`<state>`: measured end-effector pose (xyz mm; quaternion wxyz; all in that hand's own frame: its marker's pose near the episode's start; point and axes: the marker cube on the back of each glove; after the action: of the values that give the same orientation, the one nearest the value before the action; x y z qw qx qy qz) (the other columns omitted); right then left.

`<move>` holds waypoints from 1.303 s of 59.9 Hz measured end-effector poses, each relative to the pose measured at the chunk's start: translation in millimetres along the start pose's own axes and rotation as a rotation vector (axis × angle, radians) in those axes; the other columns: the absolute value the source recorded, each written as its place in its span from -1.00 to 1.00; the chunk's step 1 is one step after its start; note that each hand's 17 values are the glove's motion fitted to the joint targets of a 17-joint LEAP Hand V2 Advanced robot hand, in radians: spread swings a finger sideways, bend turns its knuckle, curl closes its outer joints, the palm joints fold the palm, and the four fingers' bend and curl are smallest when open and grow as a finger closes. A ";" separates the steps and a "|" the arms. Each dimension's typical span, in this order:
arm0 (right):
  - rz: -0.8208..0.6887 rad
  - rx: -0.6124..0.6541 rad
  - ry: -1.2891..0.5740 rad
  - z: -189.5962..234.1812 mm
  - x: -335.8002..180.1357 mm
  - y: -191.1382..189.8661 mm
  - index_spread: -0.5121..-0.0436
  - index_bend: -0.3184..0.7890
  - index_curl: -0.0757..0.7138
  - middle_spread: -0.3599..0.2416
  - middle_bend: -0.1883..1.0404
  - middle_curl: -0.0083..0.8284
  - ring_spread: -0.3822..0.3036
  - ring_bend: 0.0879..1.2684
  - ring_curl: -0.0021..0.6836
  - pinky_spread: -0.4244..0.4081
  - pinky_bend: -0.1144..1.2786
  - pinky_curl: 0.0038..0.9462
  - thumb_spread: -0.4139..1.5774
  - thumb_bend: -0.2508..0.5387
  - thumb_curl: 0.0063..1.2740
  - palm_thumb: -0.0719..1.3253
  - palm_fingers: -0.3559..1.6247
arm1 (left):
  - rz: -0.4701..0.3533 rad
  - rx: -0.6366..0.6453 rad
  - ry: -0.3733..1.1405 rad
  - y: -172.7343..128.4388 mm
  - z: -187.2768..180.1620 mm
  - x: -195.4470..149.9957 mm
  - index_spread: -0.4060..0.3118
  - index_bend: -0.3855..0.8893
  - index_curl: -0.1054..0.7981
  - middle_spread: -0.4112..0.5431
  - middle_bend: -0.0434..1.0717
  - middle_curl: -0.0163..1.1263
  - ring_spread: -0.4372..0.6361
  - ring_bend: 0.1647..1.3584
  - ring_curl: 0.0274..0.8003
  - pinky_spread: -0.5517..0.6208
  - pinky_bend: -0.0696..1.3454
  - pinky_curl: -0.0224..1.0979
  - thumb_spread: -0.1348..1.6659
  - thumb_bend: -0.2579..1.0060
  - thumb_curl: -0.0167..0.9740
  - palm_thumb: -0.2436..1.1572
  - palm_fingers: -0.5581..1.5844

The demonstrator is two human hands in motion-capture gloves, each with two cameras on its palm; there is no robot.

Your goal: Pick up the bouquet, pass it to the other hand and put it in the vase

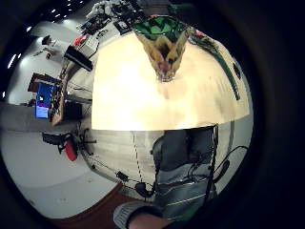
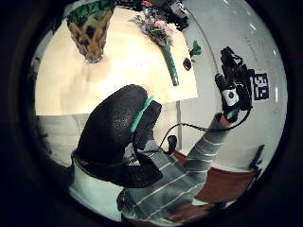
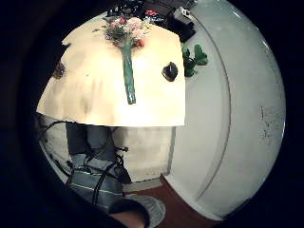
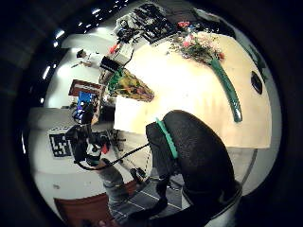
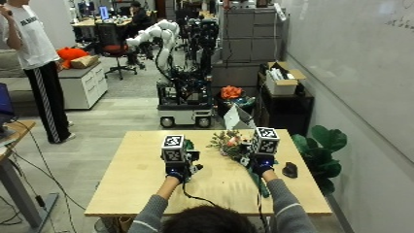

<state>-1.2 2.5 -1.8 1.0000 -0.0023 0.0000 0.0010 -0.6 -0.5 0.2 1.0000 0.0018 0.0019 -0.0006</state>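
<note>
Bouquet (image 5: 228,141) of pink flowers, long green wrapped stem, flat on table (image 5: 129,179), fingers' state untellable

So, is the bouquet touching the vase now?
Apart. In the left thumb side palm view the bouquet lies flat on the table, bare wood between it and the vase.

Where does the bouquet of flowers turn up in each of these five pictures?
Left little finger side palm view: only a bit of green stem at the table edge, hard to tell.
Left thumb side palm view: bouquet lying on the table, apart from the vase.
Right little finger side palm view: lying flat on the table.
Right thumb side palm view: on the table, beyond the thumb.
Outside view: on the table by the right hand.
Shared landmark: the pale wooden table.
</note>
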 end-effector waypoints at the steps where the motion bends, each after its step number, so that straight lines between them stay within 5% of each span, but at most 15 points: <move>1: 0.000 -0.001 0.000 -0.7 -0.5 1.0 0.31 -0.22 -0.75 0.05 -0.40 -0.90 0.18 -0.65 -0.86 0.30 -0.27 -0.82 -0.15 0.08 -0.93 -0.50 -0.43 | -0.001 -0.001 -0.001 -0.1 0.1 -0.5 0.05 -0.13 -0.66 0.06 -0.64 -0.92 0.06 -0.63 -0.90 0.24 -0.43 -0.84 -0.39 -0.47 -0.88 -0.45 -0.18; 9: -0.016 0.017 -0.020 -11.7 -12.9 14.1 -0.30 -0.19 -0.59 -0.05 -0.38 -0.73 0.24 -0.56 -0.64 0.50 -0.17 -0.61 0.29 0.07 -0.85 -0.43 -0.49 | -0.017 -0.014 -0.004 0.2 0.4 -7.9 0.00 -0.13 -0.47 0.21 -0.63 -0.79 0.27 -0.50 -0.67 0.46 -0.37 -0.66 0.02 -0.52 -0.75 -0.42 -0.24; 20: -0.034 0.008 0.000 -15.7 -12.8 15.7 -0.53 -0.18 -0.47 -0.08 -0.37 -0.55 0.27 -0.51 -0.51 0.58 -0.15 -0.50 0.52 -0.05 -0.78 -0.40 -0.53 | -0.022 -0.005 0.014 7.7 -8.5 -5.5 -0.03 -0.13 -0.30 0.28 -0.61 -0.69 0.37 -0.45 -0.57 0.56 -0.36 -0.56 0.22 -0.61 -0.62 -0.40 -0.27; 46: 0.042 -0.002 0.024 -23.1 2.6 1.3 -0.58 -0.17 -0.32 -0.08 -0.37 -0.33 0.25 -0.48 -0.34 0.61 -0.17 -0.37 0.63 -0.35 -0.66 -0.33 -0.55 | -0.006 -0.008 0.069 -6.4 9.1 -12.6 -0.03 -0.14 -0.12 0.28 -0.60 -0.56 0.41 -0.41 -0.47 0.60 -0.36 -0.44 0.30 -0.63 -0.46 -0.42 -0.30; 51: 0.035 0.004 0.020 -49.9 -13.2 33.3 -0.58 -0.17 -0.30 -0.08 -0.38 -0.31 0.27 -0.48 -0.32 0.61 -0.17 -0.36 0.63 -0.39 -0.65 -0.32 -0.54 | 0.001 -0.017 0.071 -3.4 11.1 -11.9 -0.03 -0.13 -0.10 0.28 -0.61 -0.55 0.41 -0.41 -0.45 0.60 -0.37 -0.43 0.30 -0.63 -0.45 -0.42 -0.30; 78: 0.311 0.029 0.021 -8.1 37.7 -38.1 -0.45 -0.24 -0.32 0.17 -0.38 -0.26 0.46 -0.36 -0.20 0.63 -0.07 -0.27 0.62 -0.44 -0.62 -0.39 -0.52 | 0.005 -0.038 0.079 -17.9 23.9 -10.3 0.01 -0.15 -0.06 0.30 -0.61 -0.50 0.41 -0.40 -0.40 0.60 -0.37 -0.37 0.31 -0.63 -0.40 -0.43 -0.32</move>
<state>36.6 -35.5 -9.8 0.9877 0.0121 0.0111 0.1557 -10.9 -18.5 24.1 0.9990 -0.0174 0.0414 0.0020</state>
